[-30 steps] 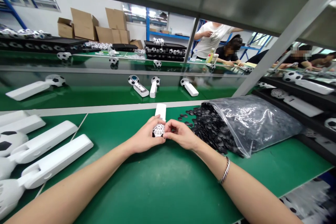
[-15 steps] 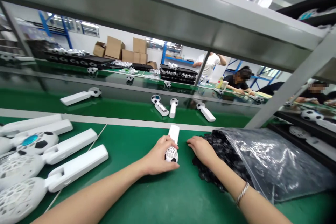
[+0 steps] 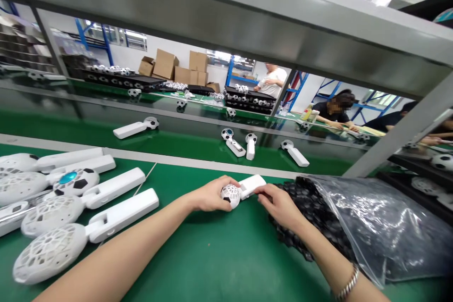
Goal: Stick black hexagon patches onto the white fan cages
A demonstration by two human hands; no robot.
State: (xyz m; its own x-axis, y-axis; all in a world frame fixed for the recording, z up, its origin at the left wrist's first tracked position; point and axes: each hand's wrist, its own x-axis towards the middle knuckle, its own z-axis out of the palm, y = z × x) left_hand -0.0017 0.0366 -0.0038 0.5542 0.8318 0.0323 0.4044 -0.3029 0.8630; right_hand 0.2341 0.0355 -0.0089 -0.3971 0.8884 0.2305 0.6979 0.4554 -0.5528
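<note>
My left hand (image 3: 212,194) is closed around the round head of a white handheld fan (image 3: 230,195) with a football pattern of black patches and an open grille. The fan's handle (image 3: 253,186) points right and slightly away from me, just above the green bench. At the handle's far end, the bent fingers of my right hand (image 3: 279,205) are drawn together, touching or almost touching it. Whatever they may pinch is hidden. Just right of that hand, small black pieces (image 3: 307,212) spill in a heap from a clear plastic bag (image 3: 382,217).
Several similar white fans (image 3: 120,212) lie piled on the left of the green bench (image 3: 212,264). Beyond a pale strip, more fans (image 3: 295,153) rest on a green belt (image 3: 184,151). A metal shelf (image 3: 226,14) spans overhead. Co-workers (image 3: 336,108) sit and stand across the line.
My left hand has swung the fan's handle from pointing away to pointing right. My right hand has come from beside the black heap to the handle's end. The whole view has shifted somewhat.
</note>
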